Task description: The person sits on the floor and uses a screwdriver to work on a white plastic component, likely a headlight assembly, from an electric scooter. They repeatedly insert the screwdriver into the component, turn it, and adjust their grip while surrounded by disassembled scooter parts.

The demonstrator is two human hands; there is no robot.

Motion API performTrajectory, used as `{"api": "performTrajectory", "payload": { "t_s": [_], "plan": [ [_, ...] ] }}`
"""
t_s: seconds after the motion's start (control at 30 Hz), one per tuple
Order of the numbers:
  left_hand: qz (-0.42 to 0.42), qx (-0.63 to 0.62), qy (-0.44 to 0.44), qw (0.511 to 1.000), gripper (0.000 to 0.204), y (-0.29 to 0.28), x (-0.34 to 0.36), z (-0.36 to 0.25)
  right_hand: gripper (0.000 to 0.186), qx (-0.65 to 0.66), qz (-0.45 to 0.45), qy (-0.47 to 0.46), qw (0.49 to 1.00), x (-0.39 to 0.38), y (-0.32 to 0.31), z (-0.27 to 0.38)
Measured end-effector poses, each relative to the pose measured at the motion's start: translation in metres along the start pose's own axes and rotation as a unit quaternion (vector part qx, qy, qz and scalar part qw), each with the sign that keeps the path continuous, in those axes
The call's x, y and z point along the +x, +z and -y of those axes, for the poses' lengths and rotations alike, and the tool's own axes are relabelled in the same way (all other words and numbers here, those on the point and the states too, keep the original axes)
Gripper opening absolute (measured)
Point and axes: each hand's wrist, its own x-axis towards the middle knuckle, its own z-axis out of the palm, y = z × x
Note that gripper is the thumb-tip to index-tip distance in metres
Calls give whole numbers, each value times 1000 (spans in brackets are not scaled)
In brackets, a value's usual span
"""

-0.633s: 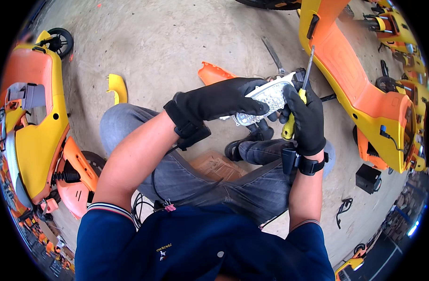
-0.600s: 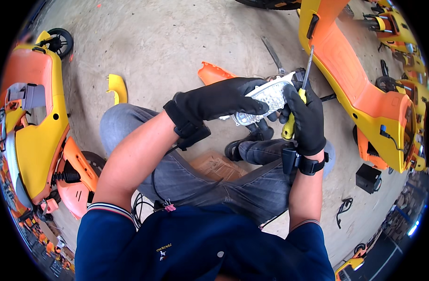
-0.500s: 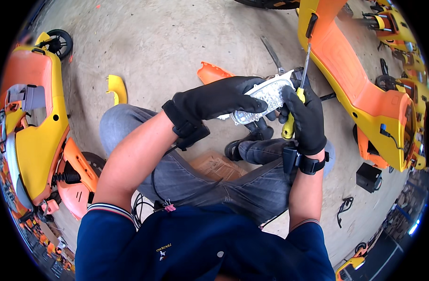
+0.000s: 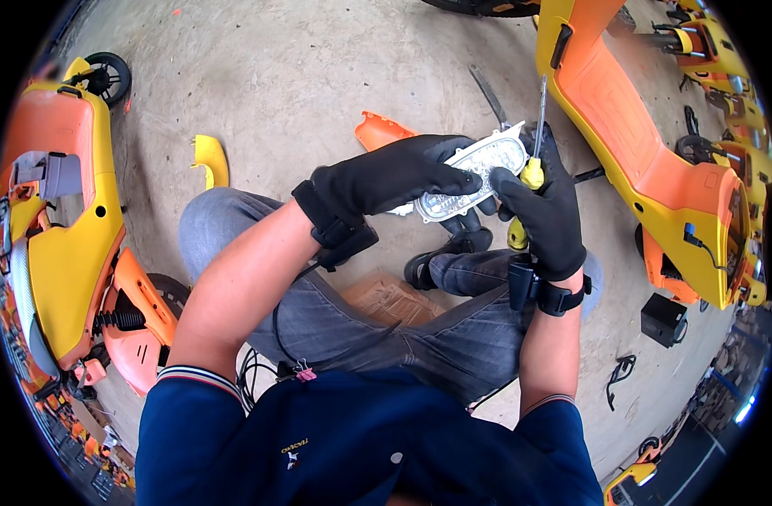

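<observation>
Black gloves cover both my hands, which meet above my lap. With its thumb on the upper face, my left hand (image 4: 394, 175) grips a clear, oval lamp unit (image 4: 497, 158) with a pale rim. A screwdriver (image 4: 532, 174) with a yellow handle is wrapped in my right hand (image 4: 550, 215), its metal shaft pointing away from me. The right thumb also presses on the lamp's right part. The fingers beneath the lamp are mostly hidden.
An orange panel (image 4: 379, 131) and a yellow curved piece (image 4: 210, 160) lie on the concrete floor. Yellow-orange scooters stand at the left (image 4: 74, 219) and right (image 4: 622, 126). A cardboard piece (image 4: 390, 297) is between my legs, and a black box (image 4: 664, 319) sits at right.
My right thumb has shifted left onto the lamp face. The screwdriver has turned more upright, its tip moving slightly left. The left hand has hardly moved.
</observation>
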Motion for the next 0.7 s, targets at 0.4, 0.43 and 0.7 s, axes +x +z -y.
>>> {"api": "performTrajectory", "payload": {
  "t_s": [0.4,0.43,0.7],
  "plan": [
    [6,-34,1,999,46,2,-2,-2,47,8,7,3,1000,0,-1,1],
    [6,-32,1,999,46,2,-1,-2,47,7,3,4,1000,0,0,1],
    [-1,-19,-8,1000,44,4,-2,-5,46,3,5,9,1000,-1,-2,1]
  ]
}}
